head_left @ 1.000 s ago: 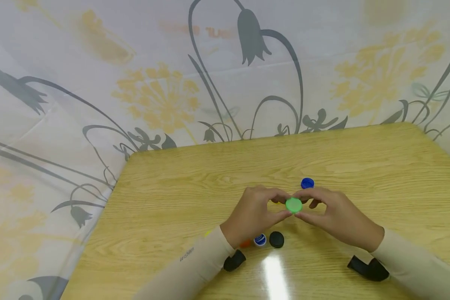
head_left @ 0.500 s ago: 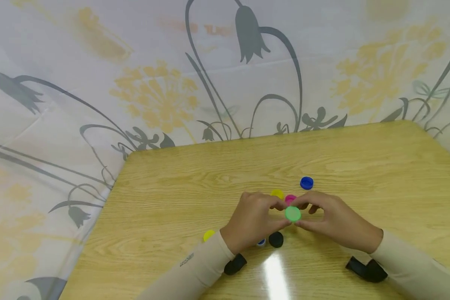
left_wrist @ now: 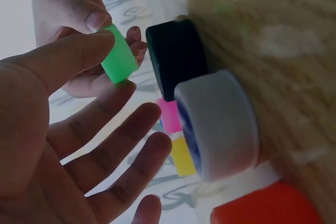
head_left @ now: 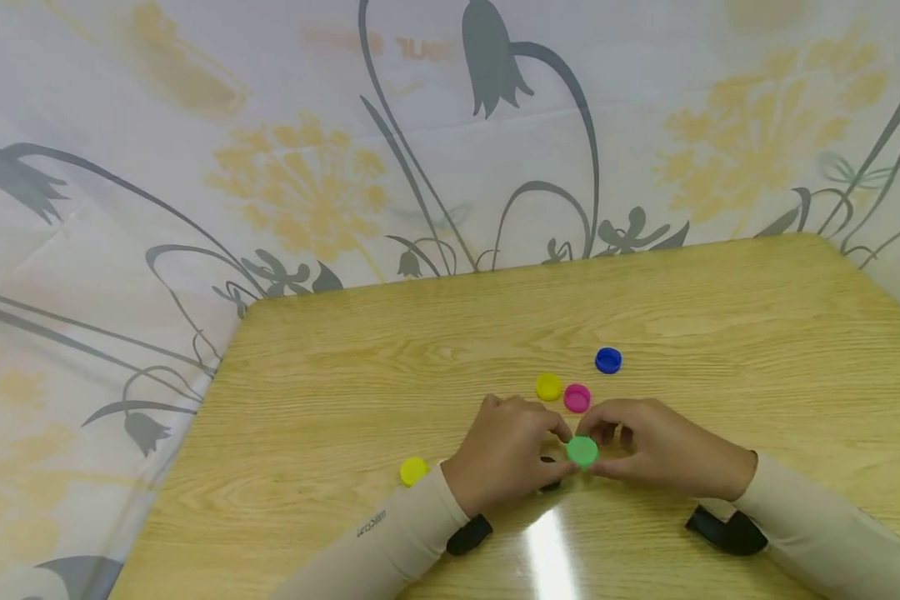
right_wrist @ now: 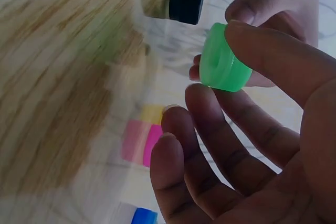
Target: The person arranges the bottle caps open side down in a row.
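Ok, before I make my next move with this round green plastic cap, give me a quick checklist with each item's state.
1. Left hand pinching the round green plastic cap: ok.
2. Right hand pinching it too: ok.
3. Green cap lifted off the brown wood-grain table: ok.
4. Green cap clear of the round black cap: ok, a gap shows in both wrist views.
5. Black cap fully visible from the head view: not ok, the left hand partly covers it.
6. Round white cap apart from the black one: cannot tell, they overlap in the left wrist view.
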`<state>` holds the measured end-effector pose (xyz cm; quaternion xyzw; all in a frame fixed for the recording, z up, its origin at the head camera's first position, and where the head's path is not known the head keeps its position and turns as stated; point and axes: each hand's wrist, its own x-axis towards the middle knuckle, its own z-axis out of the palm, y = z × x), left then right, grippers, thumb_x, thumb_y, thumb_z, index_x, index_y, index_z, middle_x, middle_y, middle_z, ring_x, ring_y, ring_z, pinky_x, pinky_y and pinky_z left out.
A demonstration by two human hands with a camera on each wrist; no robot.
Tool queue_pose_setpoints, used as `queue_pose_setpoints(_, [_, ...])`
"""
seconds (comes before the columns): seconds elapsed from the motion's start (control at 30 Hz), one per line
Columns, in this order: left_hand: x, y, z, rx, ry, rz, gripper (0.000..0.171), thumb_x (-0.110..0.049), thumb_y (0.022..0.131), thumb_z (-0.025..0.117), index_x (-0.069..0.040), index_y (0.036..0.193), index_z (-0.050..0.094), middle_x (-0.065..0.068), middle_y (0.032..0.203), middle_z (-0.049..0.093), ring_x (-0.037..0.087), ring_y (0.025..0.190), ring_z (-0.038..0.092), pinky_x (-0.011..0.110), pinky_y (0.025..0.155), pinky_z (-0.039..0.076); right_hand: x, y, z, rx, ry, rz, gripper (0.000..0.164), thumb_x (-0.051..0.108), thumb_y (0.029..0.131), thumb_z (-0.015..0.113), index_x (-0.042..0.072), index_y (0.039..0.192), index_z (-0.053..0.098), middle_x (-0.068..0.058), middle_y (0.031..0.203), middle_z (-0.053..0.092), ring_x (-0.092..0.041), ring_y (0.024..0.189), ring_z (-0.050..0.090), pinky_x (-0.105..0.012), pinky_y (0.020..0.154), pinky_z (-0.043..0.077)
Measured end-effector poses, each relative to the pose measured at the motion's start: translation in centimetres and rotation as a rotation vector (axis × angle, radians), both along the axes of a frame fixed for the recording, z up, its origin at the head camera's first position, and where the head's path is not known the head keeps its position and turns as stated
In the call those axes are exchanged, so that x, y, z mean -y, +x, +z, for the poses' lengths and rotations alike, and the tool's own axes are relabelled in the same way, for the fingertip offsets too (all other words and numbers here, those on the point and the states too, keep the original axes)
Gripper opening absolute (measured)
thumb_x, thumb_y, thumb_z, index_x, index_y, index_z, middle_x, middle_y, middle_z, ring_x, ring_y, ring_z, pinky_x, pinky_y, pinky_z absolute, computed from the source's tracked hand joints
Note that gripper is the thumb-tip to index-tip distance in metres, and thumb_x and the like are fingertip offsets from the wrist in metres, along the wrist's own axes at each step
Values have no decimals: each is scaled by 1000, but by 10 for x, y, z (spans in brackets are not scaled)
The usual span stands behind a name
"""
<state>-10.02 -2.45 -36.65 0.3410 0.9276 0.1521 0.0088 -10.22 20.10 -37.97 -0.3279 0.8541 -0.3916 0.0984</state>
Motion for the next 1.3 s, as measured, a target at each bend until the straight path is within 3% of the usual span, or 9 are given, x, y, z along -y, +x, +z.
queue_pose_setpoints(0.47, [-3, 4, -8, 41, -60, 2, 24, -50, 85, 76, -28, 94, 77, -20, 87, 69, 1, 78, 54, 26, 74, 34, 3, 2, -9, 45, -17, 52, 18, 26, 87, 79, 18, 100, 69, 12, 90, 66, 1, 81, 58, -22, 71, 53])
queue_pose_setpoints(0.77, [-3, 5, -9, 11, -73, -3, 22, -50, 84, 77, -29, 90, 76, -18, 87, 68, 3, 79, 55, 25, 71, 32, 4, 3, -10, 64, -19, 66, 15, 26, 88, 78, 20, 98, 68, 12, 82, 61, 0, 74, 55, -21, 64, 51])
queue_pose_setpoints(1.3, [-4, 7, -9, -11, -132, 3, 23, -52, 84, 75, -30, 90, 76, -15, 93, 66, 5, 83, 55, 28, 76, 37, 2, 1, -11, 106, -7, 93, 18, 28, 90, 76, 16, 103, 69, 12, 89, 65, 1, 79, 57, -21, 67, 52])
